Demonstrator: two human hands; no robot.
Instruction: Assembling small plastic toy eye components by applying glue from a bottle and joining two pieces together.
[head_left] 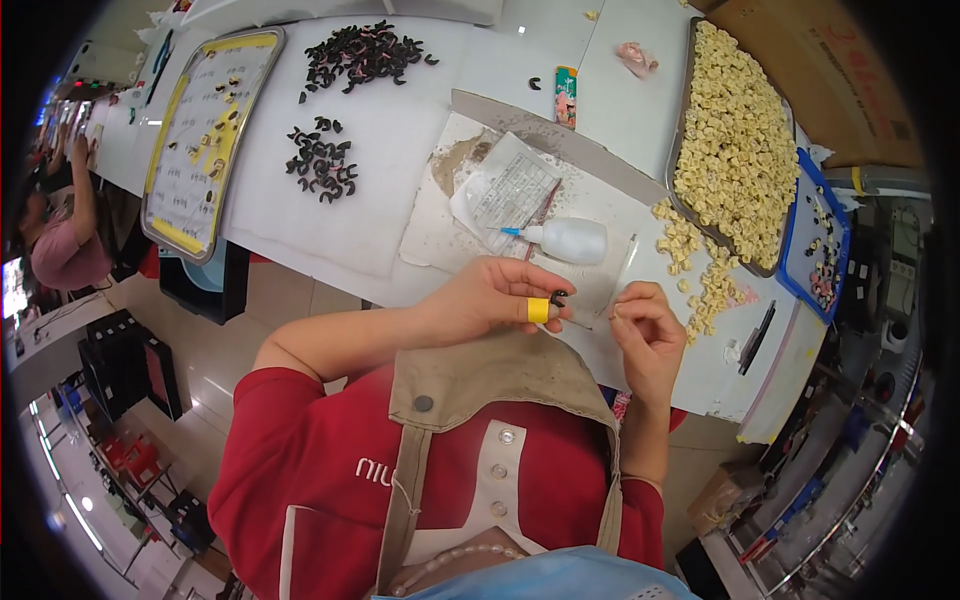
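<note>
Piece (559,297), curved and black, sits pinched at fingertips of left grip (500,294); right grip (648,330) narrow, contents unclear.

A small, curved black piece (557,297) is pinched in the left hand (505,293), where a bright yellow band (538,310) is worn too. The right hand (650,335) is held near it, fingertips pinched together; anything gripped there is too tiny to make out. A translucent white squeeze bottle (572,241) with a blue tip is laid on its side just past them, and loads of small pale-yellow pieces (730,150) are heaped off to the right.
</note>
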